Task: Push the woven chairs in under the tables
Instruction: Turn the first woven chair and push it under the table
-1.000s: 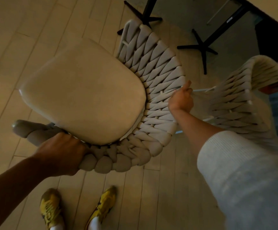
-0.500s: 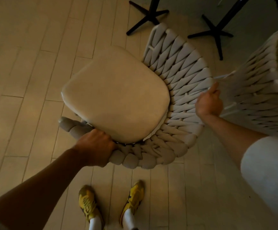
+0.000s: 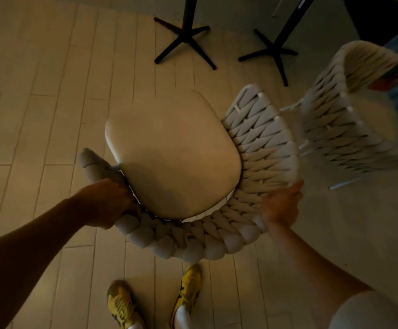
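Left hand (image 3: 107, 203) is clenched round the woven rim at 8 o'clock of the seat, knuckles up. The woven chair (image 3: 259, 150) sits mid-view on the plank floor (image 3: 39, 115), not yet under anything. Its seat cushion (image 3: 169, 157) is bare, the backrest wraps from 8 through 6 to 2 o'clock, and the open front faces roughly 11 o'clock. Yellow shoes (image 3: 188, 288) are at 6 o'clock, just behind the back.

Right hand (image 3: 281, 205) lies on the outer weave at 4 o'clock with its fingers running up to the rim. Cannot tell whether it's grasping or only pressing.

The left pedestal base (image 3: 183, 39) at 12 o'clock and the right pedestal base (image 3: 271, 48) at 1 o'clock are likely the bench legs. They are near the chair, not touching it. The second woven chair (image 3: 335, 129) at 2–3 o'clock is just beside the first chair's right wing.

Step in hand: aiming the chair. To do it well:
- Swing the front clockwise until it points at a base.
- Push evenly from both sides of the back and keep the legs low.
- Watch that the right wing doesn't snag the neighbour chair.
- Stop before the seat front hits the pedestal feet.
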